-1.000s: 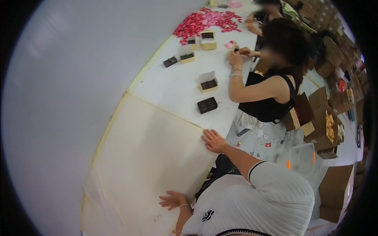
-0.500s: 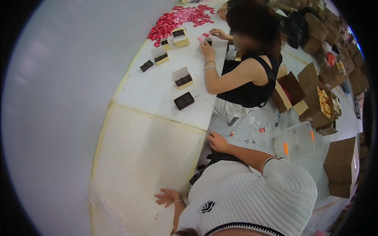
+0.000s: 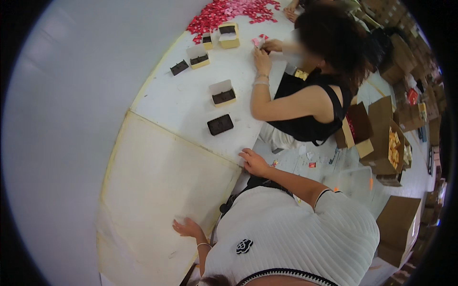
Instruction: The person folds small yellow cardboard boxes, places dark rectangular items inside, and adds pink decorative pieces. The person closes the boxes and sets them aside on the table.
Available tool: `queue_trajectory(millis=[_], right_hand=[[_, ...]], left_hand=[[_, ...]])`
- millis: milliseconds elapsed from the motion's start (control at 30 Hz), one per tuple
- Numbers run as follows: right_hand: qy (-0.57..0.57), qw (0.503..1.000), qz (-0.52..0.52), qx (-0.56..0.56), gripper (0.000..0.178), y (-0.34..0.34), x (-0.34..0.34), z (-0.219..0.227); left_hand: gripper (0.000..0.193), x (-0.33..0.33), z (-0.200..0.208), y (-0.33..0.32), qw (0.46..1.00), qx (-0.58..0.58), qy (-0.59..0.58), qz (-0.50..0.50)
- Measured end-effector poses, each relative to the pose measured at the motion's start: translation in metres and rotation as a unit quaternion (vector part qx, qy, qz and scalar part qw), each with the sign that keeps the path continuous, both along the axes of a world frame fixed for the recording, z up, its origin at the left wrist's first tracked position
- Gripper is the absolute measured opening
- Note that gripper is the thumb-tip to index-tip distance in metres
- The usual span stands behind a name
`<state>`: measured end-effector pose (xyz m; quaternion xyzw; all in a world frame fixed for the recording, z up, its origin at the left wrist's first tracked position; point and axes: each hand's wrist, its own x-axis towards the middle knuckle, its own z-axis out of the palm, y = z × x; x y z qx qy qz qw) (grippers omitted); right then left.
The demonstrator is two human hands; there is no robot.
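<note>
My left hand (image 3: 189, 228) is held over the pale, film-covered near part of the table (image 3: 157, 167), fingers a little bent and apart, with nothing in it. At the table's right edge, close to the seam, my right hand (image 3: 255, 163) has its fingers stretched over the rim and holds nothing. The nearest object to it is a black rectangular tray (image 3: 220, 125). Beyond that stands an open cream box (image 3: 223, 98) with a black tray inside and its white flap raised.
A co-worker in black (image 3: 305, 107) sits to the right, holding a small pink packet (image 3: 258, 42). Cream boxes (image 3: 229, 40) and another black tray (image 3: 179, 67) stand near heaped red and pink packets (image 3: 210, 21). Cartons (image 3: 381, 143) and a clear bin (image 3: 353, 183) line the floor.
My left hand has come off its flat, spread pose and shifted left, fingers bending. My right hand has moved slightly left and farther onto the table edge. The whole view has shifted.
</note>
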<state>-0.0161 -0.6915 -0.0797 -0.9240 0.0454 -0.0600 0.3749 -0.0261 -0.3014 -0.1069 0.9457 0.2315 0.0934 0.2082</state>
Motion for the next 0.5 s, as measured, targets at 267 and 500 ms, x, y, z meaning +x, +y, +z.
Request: queue_trajectory(millis=[267,500], right_hand=[[-0.06,0.982,0.058,-0.168,0.068,-0.043,0.146,0.018],[-0.059,0.959,0.192,-0.198,0.065,-0.044,0.207,-0.003]], left_hand=[[0.06,0.06,0.009,-0.165,0.921,-0.133,-0.015,-0.365],[0.071,0.108,0.029,-0.211,0.923,-0.109,0.008,-0.369]])
